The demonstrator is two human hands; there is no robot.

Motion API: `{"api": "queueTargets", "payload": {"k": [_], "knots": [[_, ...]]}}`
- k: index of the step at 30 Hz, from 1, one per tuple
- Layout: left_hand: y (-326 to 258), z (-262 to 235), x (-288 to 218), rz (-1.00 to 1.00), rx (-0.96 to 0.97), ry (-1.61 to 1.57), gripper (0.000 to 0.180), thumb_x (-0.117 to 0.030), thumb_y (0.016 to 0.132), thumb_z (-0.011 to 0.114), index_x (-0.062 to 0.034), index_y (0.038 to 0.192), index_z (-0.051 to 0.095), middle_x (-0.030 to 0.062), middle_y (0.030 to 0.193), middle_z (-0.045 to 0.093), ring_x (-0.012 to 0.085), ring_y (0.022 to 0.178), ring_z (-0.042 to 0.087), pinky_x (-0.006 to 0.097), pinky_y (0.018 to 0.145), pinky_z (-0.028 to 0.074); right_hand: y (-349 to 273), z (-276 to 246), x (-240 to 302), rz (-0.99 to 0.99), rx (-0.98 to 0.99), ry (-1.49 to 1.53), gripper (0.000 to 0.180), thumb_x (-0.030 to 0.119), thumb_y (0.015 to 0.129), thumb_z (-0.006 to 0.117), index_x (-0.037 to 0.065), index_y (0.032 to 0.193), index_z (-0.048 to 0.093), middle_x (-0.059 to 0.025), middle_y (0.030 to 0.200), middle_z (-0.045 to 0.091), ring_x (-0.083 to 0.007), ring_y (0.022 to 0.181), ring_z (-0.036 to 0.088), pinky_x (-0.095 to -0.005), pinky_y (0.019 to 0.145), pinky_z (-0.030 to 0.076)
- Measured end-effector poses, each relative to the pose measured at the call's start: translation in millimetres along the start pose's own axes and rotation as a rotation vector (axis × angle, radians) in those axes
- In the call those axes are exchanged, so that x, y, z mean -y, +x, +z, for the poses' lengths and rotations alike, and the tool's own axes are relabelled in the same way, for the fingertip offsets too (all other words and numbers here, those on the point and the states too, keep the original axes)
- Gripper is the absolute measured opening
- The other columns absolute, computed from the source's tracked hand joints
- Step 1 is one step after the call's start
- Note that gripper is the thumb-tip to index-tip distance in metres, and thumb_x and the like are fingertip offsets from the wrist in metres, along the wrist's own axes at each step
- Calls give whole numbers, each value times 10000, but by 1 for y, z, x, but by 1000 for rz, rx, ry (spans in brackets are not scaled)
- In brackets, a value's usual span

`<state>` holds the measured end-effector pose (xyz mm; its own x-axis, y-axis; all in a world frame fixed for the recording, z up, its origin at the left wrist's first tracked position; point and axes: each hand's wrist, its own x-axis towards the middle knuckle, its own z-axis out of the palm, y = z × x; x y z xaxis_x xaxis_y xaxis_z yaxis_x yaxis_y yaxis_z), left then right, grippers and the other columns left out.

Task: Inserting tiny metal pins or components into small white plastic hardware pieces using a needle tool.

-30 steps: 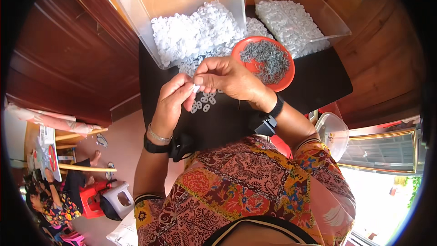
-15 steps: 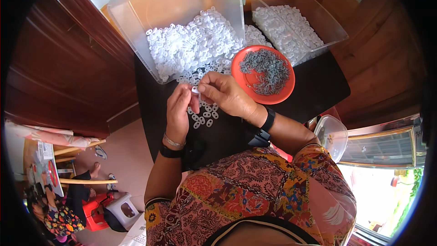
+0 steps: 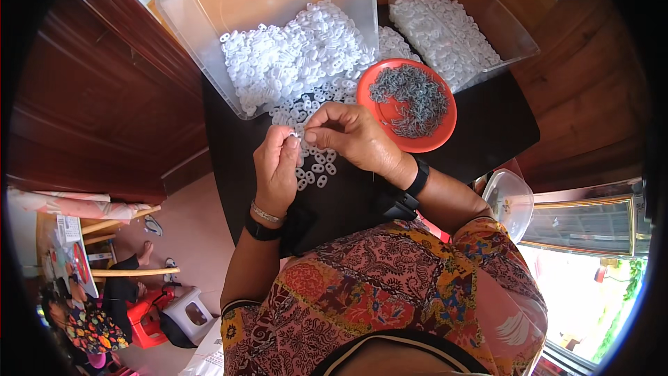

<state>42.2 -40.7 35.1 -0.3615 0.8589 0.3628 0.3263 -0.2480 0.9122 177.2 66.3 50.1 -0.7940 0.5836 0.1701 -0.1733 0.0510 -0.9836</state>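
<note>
My left hand (image 3: 276, 167) is closed, pinching a small white plastic piece (image 3: 295, 136) between thumb and forefinger. Right beside it, the thumb and forefinger of my right hand (image 3: 362, 141) are pressed together at the piece; whatever they hold is too small to make out. Below the hands, several loose white oval pieces (image 3: 320, 168), each with two holes, lie on the black table (image 3: 334, 212). An orange-red plate (image 3: 367, 90) holds a pile of small grey metal parts resembling screws (image 3: 424, 108), just beyond my right hand.
A clear plastic bin (image 3: 198, 49) tips toward me, white pieces (image 3: 299, 56) spilling out. Another clear bin (image 3: 518, 53) with more stands far right. A clear tub (image 3: 511, 205) sits by my right elbow. Another person (image 3: 94, 320) is at lower left near a red stool (image 3: 147, 324).
My left fingers have curled in more tightly around the white piece, which now shows less. My right hand stays pinched close to it. The whole view has shifted slightly.
</note>
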Motion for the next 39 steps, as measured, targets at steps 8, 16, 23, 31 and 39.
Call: {"api": "queueTargets", "payload": {"k": [8,16,23,31,39], "knots": [[1,-4,0,-60,41,-15,264,-253,936,462,-20,813,481,21,625,458,92,571,415,241,544,329,1,-9,1,-250,-69,-488,81,15,844,647,-3,923,642,-73,863,666,-160,790,645,-274,699,505],[2,-9,5,-50,171,63,195,-156,918,491,-2,798,480,32,623,452,88,541,430,252,494,343,-2,-8,8,-399,59,-595,85,38,816,652,22,898,634,-121,834,646,-300,787,644,-350,694,503],[1,-3,-3,-87,122,-7,224,-216,931,479,-17,831,505,20,660,490,83,602,444,232,561,348,-1,-9,-2,-84,91,-199,80,86,909,604,8,924,611,-34,825,622,-110,772,592,-255,694,481],[1,-4,-2,-50,99,-62,169,-141,940,480,-1,852,511,18,667,486,69,583,444,220,535,360,-1,-3,-7,94,115,198,107,105,948,567,3,950,601,2,846,602,-63,773,545,-210,710,467],[0,-4,1,-51,100,-74,180,-152,944,488,1,852,511,24,672,481,72,577,443,222,528,361,0,-4,-10,88,87,144,117,113,942,580,4,975,607,3,865,611,-59,795,556,-210,732,475]]}}
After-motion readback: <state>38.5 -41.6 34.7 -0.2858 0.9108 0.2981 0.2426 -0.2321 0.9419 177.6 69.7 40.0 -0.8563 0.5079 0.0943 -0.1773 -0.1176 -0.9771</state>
